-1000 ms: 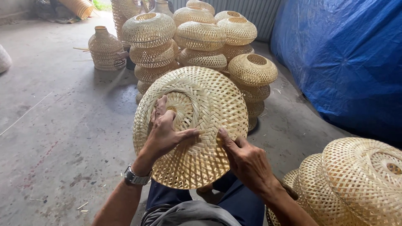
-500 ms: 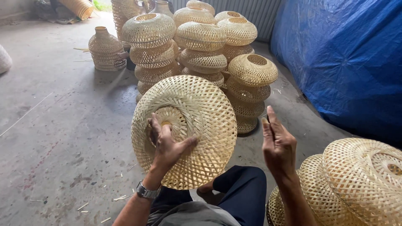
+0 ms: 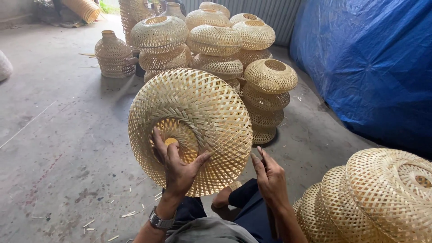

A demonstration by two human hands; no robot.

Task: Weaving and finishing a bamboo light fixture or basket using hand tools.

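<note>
The light, springy woven bamboo shade (image 3: 191, 130) is gripped at its centre by the left hand (image 3: 177, 168); a thin tool (image 3: 262, 158) is pinched in the right hand (image 3: 270, 180).

left fingers (image 3: 158, 143): tips hidden inside the woven shade (image 3: 198, 108)'s centre opening
right hand (image 3: 270, 177): thin dark object in its grip, kind unclear
side stack (image 3: 378, 198): cut off by right and bottom edges
far baskets (image 3: 85, 8): cropped by the top edge
</note>
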